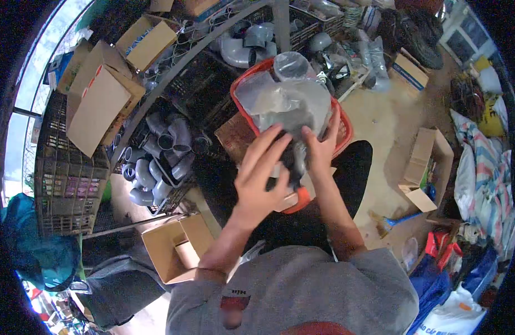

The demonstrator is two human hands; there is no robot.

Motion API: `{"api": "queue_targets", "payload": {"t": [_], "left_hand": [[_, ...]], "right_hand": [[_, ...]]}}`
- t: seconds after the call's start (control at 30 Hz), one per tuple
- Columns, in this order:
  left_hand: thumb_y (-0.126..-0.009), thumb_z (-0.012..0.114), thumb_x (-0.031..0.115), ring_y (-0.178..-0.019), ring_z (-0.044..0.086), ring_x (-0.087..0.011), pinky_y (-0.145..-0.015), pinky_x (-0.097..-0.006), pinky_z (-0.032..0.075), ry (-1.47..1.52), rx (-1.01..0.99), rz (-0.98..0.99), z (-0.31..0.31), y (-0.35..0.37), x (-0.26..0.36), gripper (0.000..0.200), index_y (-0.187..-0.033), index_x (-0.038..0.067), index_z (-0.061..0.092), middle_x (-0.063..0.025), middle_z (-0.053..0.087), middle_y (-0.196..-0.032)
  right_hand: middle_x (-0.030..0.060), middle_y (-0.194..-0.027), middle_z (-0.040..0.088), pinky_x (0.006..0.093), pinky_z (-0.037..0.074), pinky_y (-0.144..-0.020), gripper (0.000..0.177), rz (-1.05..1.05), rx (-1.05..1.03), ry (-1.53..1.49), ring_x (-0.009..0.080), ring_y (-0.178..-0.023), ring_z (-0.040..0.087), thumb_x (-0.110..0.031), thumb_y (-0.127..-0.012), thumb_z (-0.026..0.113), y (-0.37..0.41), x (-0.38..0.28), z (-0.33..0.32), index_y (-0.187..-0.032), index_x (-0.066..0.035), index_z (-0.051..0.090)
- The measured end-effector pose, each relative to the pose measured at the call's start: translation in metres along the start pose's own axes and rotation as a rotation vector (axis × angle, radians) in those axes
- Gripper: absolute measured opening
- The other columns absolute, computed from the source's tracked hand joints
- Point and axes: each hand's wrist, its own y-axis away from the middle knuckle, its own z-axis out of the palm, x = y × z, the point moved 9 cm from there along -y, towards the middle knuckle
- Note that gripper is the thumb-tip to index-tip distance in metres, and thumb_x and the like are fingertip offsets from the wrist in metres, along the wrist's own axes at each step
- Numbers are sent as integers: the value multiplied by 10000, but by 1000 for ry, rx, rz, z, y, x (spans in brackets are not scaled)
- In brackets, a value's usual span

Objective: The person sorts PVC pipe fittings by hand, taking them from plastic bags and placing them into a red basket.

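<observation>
A red plastic basket [235, 92] stands between my knees, with clear plastic bags [291, 96] inside it. My left hand [262, 177] is open at the near side of the basket, its fingers stretched and apart beside a blurred dark-grey thing [295, 118]. On the other side, my right hand [322, 146] is closed on the edge of a clear bag, thumb toward the middle and fingers along the basket's right side. The grey thing lies between both hands, against the plastic; its kind is too blurred to make out.
Grey pipe elbows [157, 177] fill a crate at the left, and more pipe fittings [235, 51] lie at the back. An open cardboard box [162, 251] sits near my left side. Another box [419, 162] and a blue-handled brush [402, 219] are on the floor at right.
</observation>
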Motion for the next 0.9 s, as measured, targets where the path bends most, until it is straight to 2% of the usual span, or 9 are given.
{"api": "queue_targets", "payload": {"t": [0.13,0.33,0.4,0.47,0.53,0.63,0.73,0.8,0.9], "left_hand": [[-740,672,-53,-1446,445,-377,-1185,-475,389,-212,-104,137,53,-5,7,687,-1417,44,607,-130,534,-1526],[-729,622,-116,-1245,636,-328,-1110,-443,475,-254,-116,-51,6,27,-60,489,-1153,82,765,-107,694,-1294],[-756,630,-92,-1244,629,-331,-1101,-432,473,-264,-73,-51,-2,19,-63,505,-1227,63,724,-132,670,-1326],[-773,702,21,-1301,573,-358,-1118,-458,441,-43,62,-135,-4,-3,-44,603,-1371,49,620,-170,596,-1414],[-686,897,339,-1375,412,-464,-1131,-543,389,-230,-109,-15,30,-5,-28,1015,-1546,74,427,-227,394,-1537],[-641,920,344,-1373,384,-472,-1139,-543,378,-399,-173,-69,43,-4,-36,1099,-1569,81,394,-228,383,-1520],[-632,912,300,-1384,403,-404,-1151,-500,372,-102,-163,-124,35,-5,-67,1110,-1572,73,368,-235,402,-1482],[-648,877,226,-1354,470,-344,-1149,-458,378,115,-111,-103,25,-4,-95,1049,-1550,37,377,-210,479,-1439],[-665,784,206,-1299,555,-313,-1137,-420,396,689,32,-398,14,5,-119,970,-1523,-8,387,-185,559,-1408]], "right_hand": [[172,-1598,390,425,324,-1199,1108,73,68,-173,306,-1443,410,-215,-749,891,-14,24,2,-1633,-63,240],[177,-1620,360,430,324,-1193,1062,201,218,-213,316,-1453,398,-259,-814,877,-24,23,-30,-1632,-52,231],[178,-1635,338,429,306,-1205,1043,185,255,-275,320,-1470,377,-264,-836,857,-20,22,-37,-1635,-51,222],[177,-1631,333,424,281,-1219,1001,194,253,-251,318,-1475,363,-252,-858,832,-17,20,-36,-1629,-44,229],[176,-1619,339,417,271,-1226,997,255,241,-353,320,-1473,360,-251,-855,828,-12,10,-21,-1624,-34,230],[175,-1602,358,428,285,-1217,970,69,183,7,319,-1457,378,-251,-864,814,-4,-21,-15,-1619,-42,243],[172,-1449,524,433,370,-1160,849,-160,127,138,306,-1322,533,-344,-940,721,13,-80,-5,-1593,-23,285],[173,-1437,537,445,385,-1153,845,-145,48,15,314,-1330,537,-351,-947,711,10,-88,-9,-1596,-26,279],[171,-1405,563,459,420,-1129,839,34,-36,-182,322,-1327,554,-372,-955,692,-13,-71,-34,-1603,-43,273]]}}
